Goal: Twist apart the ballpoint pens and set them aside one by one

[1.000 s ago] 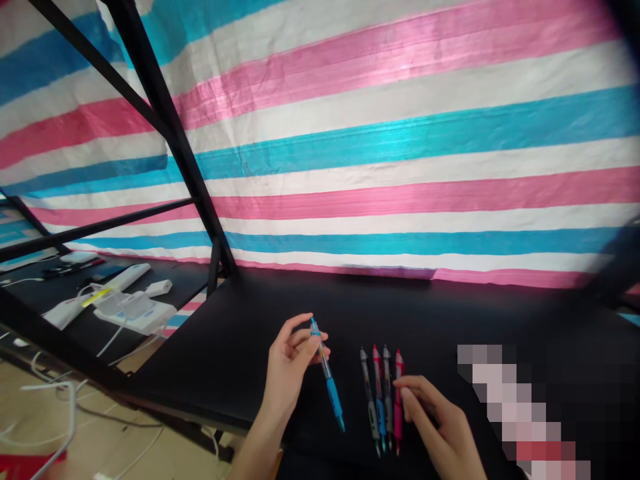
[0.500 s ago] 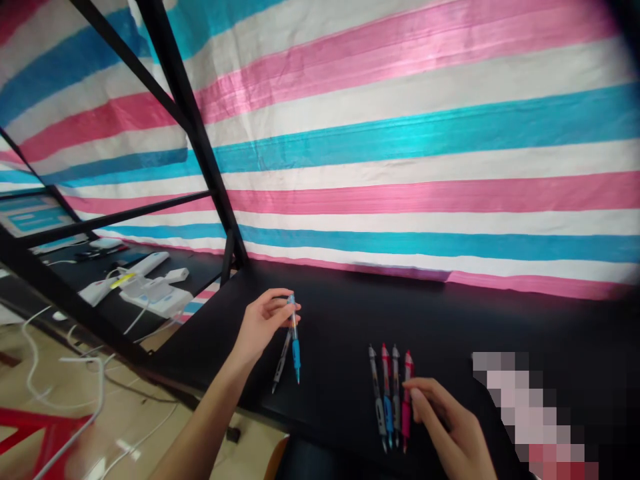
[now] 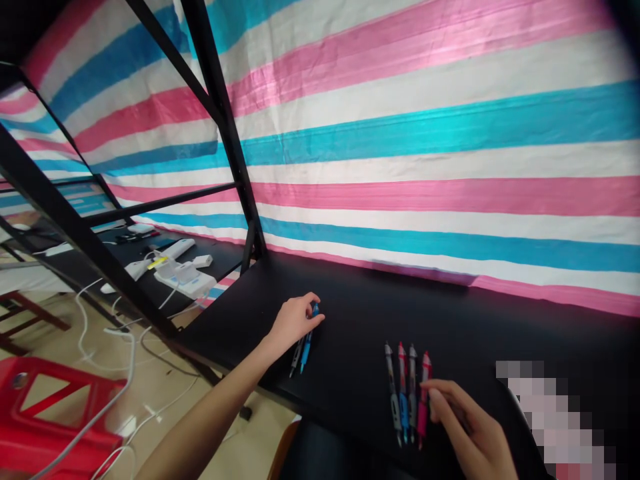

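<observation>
My left hand (image 3: 296,319) has its thumb and forefinger closed around the top end of a blue pen (image 3: 306,353). This pen is down at the tabletop, side by side with a grey pen (image 3: 296,359) whose upper part my hand hides. To the right, several pens lie in a row: a grey pen (image 3: 393,393), a pen with a blue grip and red top (image 3: 403,393), another grey pen (image 3: 413,393) and a pink pen (image 3: 423,400). My right hand (image 3: 467,423) pinches the pink pen's right side with thumb and forefinger; its other fingers are curled.
The pens rest on a black table (image 3: 350,300). A pixelated, blurred-out object (image 3: 550,413) lies at the right. Black frame posts (image 3: 220,120) and a striped sheet (image 3: 425,133) stand behind. At left are power strips (image 3: 185,277), cables and a red stool (image 3: 60,413).
My left hand has lowered the blue pen from a raised, upright tilt to beside the grey pen. My right hand stays at the pink pen. The view has shifted leftward.
</observation>
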### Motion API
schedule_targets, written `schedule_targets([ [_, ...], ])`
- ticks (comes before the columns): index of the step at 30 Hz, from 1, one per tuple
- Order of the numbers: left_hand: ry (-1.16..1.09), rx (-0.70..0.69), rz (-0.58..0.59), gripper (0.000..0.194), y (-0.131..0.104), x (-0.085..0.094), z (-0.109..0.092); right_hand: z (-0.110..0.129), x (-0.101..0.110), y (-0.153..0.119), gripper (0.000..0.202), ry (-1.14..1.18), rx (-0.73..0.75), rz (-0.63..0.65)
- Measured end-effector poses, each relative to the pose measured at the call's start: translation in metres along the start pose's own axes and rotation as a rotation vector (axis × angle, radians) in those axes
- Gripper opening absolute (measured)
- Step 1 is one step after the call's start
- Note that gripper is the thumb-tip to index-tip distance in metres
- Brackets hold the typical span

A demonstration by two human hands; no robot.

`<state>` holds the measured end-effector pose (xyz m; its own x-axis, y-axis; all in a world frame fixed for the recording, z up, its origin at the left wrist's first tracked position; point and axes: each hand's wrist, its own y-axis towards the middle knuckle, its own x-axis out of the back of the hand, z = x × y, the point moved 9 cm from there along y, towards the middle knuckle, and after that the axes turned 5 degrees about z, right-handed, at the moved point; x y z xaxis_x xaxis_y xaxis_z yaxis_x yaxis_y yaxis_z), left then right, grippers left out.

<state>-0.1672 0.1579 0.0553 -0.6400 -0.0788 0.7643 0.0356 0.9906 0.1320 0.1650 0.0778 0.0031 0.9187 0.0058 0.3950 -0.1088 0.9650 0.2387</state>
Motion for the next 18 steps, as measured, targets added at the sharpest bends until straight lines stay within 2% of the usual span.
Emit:
schedule_targets([
  [8,0.204,-0.078,0.008,0.023,-0.002,-0.007,-0.003,0.001,-0.001,0.001,0.030,0.040,-0.035,-0.003],
  [11,0.221,-0.111,-0.020,0.024,-0.009,-0.006,-0.013,0.001,-0.001,0.000,0.030,0.064,-0.043,0.004],
  [13,0.215,-0.162,-0.031,0.024,-0.020,-0.009,-0.031,0.000,-0.002,0.000,0.030,0.085,-0.054,0.003],
  [15,0.192,-0.259,0.002,0.024,-0.034,-0.020,-0.058,-0.002,-0.001,-0.001,0.029,0.100,-0.065,-0.020],
  [17,0.154,-0.411,0.098,0.027,-0.051,-0.041,-0.089,-0.003,0.001,-0.001,0.028,0.109,-0.070,-0.051],
  [18,0.130,-0.538,0.171,0.031,-0.062,-0.053,-0.107,-0.003,0.002,-0.001,0.028,0.114,-0.070,-0.068],
])
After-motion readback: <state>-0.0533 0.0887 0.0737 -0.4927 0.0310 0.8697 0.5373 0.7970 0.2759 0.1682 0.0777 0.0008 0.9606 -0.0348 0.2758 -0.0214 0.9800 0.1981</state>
